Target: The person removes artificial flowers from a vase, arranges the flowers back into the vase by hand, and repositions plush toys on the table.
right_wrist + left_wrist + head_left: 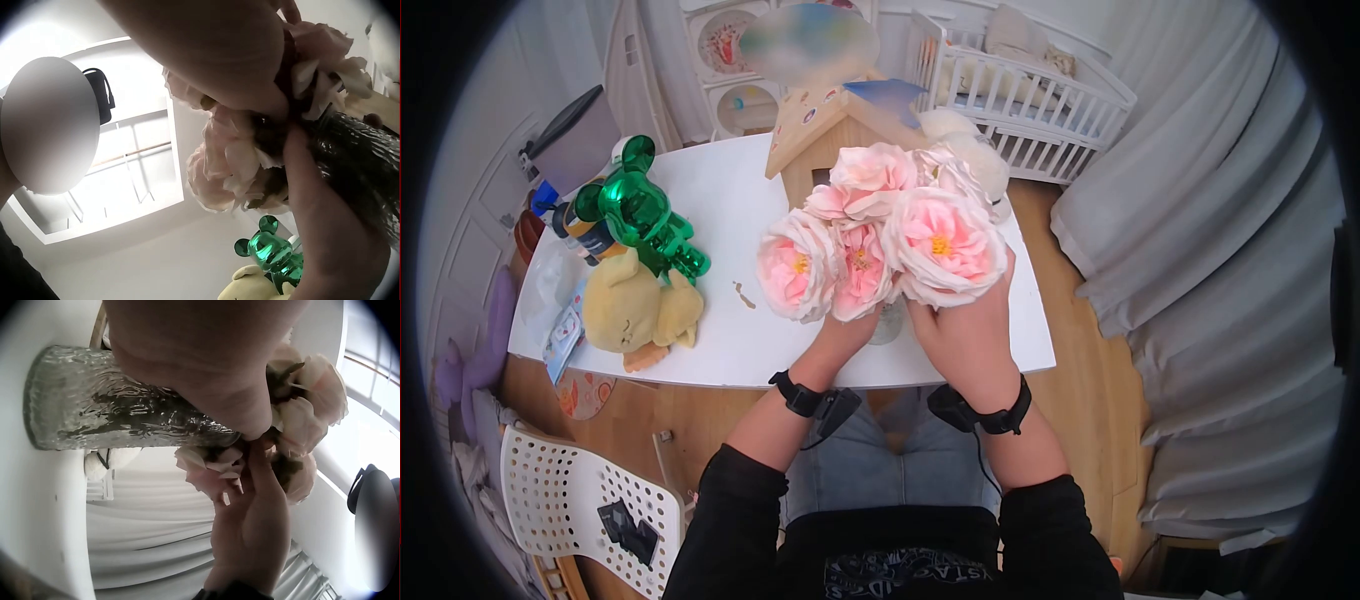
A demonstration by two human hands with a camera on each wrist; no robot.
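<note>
A bunch of pale pink roses (940, 245) with yellow centres stands in a clear, ripple-textured glass vase (69, 400), upright on the white table. Most of the vase is hidden under the blooms in the head view. My left hand (852, 332) holds the vase near its rim, its thumb right below the flowers in the right wrist view. My right hand (965, 335) is at the right side of the bunch, its fingers curled in under the blooms at the stems. Petals hide those fingertips in the head view.
On the left of the table (735, 340) stand a shiny green bear figure (640, 205), a yellow plush toy (625, 305) and several bottles. A wooden toy house (815, 125) and a white plush sit behind the flowers. A perforated white chair (560, 490) is at lower left.
</note>
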